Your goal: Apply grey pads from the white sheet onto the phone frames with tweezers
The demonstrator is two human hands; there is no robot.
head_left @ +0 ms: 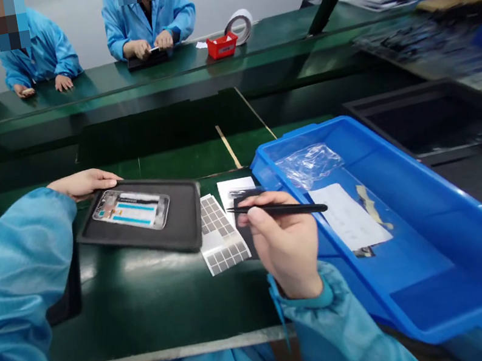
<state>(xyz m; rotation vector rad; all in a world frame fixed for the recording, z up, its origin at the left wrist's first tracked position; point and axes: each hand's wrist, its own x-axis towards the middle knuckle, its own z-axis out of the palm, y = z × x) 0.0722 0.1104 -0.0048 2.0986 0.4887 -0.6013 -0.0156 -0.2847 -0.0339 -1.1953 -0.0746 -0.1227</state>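
My left hand point(87, 183) grips the far left corner of a shallow black tray point(182, 215), its thumb over the rim. On the tray lies a phone frame point(132, 209) with a clear edge and white and blue strips. My right hand point(284, 235) is closed around black tweezers point(291, 206), whose tips point left. Below and left of the tips is a sheet of small grey square stickers point(225, 254), partly beside the tray's right edge. A white card point(233, 186) and a dark piece lie behind my right fingers, partly hidden.
A large blue bin point(423, 248) at right holds a clear plastic bag point(310, 164) and a white paper point(348, 215). Black trays point(438, 116) stand beyond it. Across the bench, two people in blue coats work near a red box point(222, 46) and a white roll point(243, 25).
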